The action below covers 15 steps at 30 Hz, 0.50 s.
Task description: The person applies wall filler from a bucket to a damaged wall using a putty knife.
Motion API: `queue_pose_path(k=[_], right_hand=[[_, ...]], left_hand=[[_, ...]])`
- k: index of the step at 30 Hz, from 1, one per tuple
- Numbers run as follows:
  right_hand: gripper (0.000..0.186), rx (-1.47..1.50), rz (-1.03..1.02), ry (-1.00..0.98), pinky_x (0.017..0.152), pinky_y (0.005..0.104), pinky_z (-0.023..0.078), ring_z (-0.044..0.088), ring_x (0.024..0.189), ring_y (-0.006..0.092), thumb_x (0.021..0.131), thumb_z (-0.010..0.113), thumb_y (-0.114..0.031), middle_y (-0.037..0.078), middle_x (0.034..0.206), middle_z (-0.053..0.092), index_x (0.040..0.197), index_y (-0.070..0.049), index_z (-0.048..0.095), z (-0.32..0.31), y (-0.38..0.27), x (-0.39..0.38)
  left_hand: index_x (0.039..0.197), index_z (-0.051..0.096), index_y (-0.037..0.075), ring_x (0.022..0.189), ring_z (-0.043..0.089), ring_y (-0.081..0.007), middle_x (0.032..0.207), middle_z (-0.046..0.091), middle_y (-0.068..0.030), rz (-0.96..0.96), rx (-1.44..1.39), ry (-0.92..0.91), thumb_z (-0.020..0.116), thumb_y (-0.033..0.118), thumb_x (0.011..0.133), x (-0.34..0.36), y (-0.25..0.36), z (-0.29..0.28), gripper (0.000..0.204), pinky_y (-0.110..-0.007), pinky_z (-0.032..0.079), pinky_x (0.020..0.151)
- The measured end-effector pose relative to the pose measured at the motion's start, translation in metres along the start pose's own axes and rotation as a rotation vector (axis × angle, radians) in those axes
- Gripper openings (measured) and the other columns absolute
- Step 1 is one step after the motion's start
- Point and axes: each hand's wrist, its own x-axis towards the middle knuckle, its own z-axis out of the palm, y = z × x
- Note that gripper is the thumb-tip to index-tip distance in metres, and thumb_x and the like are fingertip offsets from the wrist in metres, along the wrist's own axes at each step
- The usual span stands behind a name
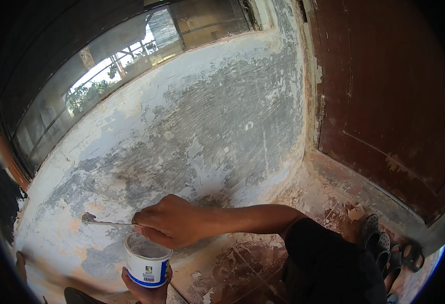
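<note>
Head camera view: the right hand [169, 223] is curled tight around a thin tool [112, 223] that points left, its dark-smeared tip in front of the patchy wall [222, 116]; whether they touch, I cannot tell. Just nearer, the left hand [149, 292] wraps around the lower part of a white tub [147, 266] with a blue band, greyish stuff inside. Shoes [372, 233] sit at right, near a brown door [384, 91].

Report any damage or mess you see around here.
The wall looks damaged: pale in places, but apparently stripped to rough grey over a broad area. Pale debris litters the floor near the door, which is scuffed toward the bottom.
</note>
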Motion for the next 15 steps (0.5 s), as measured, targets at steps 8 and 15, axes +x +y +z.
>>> queue_pose_path(k=[8,15], right_hand=[[0.017,0.063,0.065,-0.043,0.050,0.0440,0.045,0.061,0.056,0.0355,0.092,0.056,-0.016,0.016,0.064,0.060,0.085,-0.001,0.057,0.005,-0.007,0.000],[0.017,0.030,0.050,-0.119,0.048,0.0429,0.045,0.062,0.057,0.0337,0.092,0.057,-0.016,0.015,0.067,0.060,0.084,-0.001,0.055,0.011,0.004,-0.007]], left_hand=[[0.137,0.049,0.012,0.116,0.053,-0.0442,0.131,0.056,-0.0185,0.003,0.016,-0.035,0.046,0.059,0.082,-0.005,-0.002,0.001,0.072,-0.062,0.045,0.088],[0.140,0.045,0.013,0.120,0.051,-0.0452,0.136,0.053,-0.0184,0.020,0.072,0.001,0.047,0.061,0.083,-0.007,-0.003,0.005,0.075,-0.062,0.044,0.091]])
